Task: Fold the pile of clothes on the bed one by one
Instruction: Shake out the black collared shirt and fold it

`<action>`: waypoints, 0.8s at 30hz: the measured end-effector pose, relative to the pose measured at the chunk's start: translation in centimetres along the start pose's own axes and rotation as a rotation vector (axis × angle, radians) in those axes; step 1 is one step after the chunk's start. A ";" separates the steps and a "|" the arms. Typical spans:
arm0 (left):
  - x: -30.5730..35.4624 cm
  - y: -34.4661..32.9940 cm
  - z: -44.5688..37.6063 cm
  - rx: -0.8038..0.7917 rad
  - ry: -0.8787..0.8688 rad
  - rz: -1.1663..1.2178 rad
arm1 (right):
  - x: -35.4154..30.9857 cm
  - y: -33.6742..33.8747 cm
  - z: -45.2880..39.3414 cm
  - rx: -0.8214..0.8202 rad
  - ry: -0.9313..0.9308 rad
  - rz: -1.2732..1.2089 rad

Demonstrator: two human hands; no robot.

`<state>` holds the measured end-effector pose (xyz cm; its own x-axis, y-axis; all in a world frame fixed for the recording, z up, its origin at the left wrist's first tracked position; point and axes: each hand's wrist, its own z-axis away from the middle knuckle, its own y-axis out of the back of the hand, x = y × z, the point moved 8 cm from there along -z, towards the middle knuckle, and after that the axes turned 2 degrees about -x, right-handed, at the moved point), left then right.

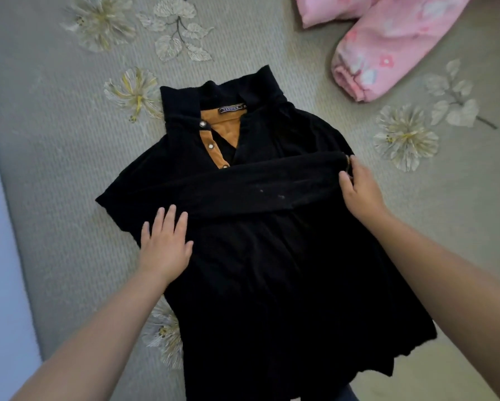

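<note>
I see a black polo shirt point(260, 256) lying face-up on the bed point(54, 169), collar pointing away from me and slightly left, hem toward me; its long axis runs near-to-far, tilted a little. The orange-brown placket point(214, 146) with snap buttons sits just under the collar, and a neck label point(230, 109) shows inside. One long sleeve point(257, 186) is folded across the chest, running left to right, cuff end at the right.

My left hand point(164, 241) lies flat on the shirt's left side, fingers straight and spread, pressing just below the folded sleeve. My right hand point(361, 189) is at the sleeve's cuff end, with the thumb on top of the fabric and the fingers curled at its far edge, pinching the cuff. So the shirt lies between and under both hands, its body stretching toward me between my forearms.

Pink fleece pajama pants point(387, 39) with a flower print lie at the top right, well apart from the shirt. The bed cover is grey-green with a pale flower pattern.
</note>
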<state>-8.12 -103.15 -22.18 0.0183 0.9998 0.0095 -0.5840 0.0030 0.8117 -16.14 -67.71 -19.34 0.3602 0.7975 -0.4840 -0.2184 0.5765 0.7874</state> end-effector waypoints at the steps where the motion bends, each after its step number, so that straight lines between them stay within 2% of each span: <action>1: 0.8 0.8 0.2 0.039 0.002 0.035 | 0.9 0.7 0.9 0.037 -0.023 -0.015; 5: 7.0 2.4 1.7 0.173 -0.184 0.124 | 8.2 2.6 7.4 0.095 -0.214 0.130; 9: 15.2 0.1 3.8 0.110 -0.392 0.097 | 16.9 2.2 16.2 -0.085 -0.445 0.256; 11: 18.5 -1.7 4.6 0.052 -0.426 0.085 | 18.7 1.0 19.4 -0.163 -0.443 0.262; 13: 21.0 -3.2 5.1 0.009 -0.413 0.068 | 19.2 0.3 20.6 -0.162 -0.392 0.207; 15: 22.2 -3.9 5.3 -0.018 -0.333 0.077 | 20.2 1.3 20.2 -0.088 -0.408 0.089; 17: 22.6 -3.8 5.3 -0.016 -0.247 0.110 | 22.2 4.4 18.8 0.070 -0.516 -0.083; 20: 23.8 -2.7 5.4 0.004 -0.252 0.114 | 24.9 10.2 15.3 0.287 -0.646 -0.272; 24: 26.4 0.3 4.5 0.049 -0.223 0.147 | 24.0 14.2 9.7 0.303 -0.607 -0.389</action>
<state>-4.13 -76.89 -19.02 0.1175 0.9602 0.2534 -0.5537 -0.1484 0.8193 -1.82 -42.15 -16.06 0.8123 0.2606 -0.5219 0.2512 0.6512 0.7161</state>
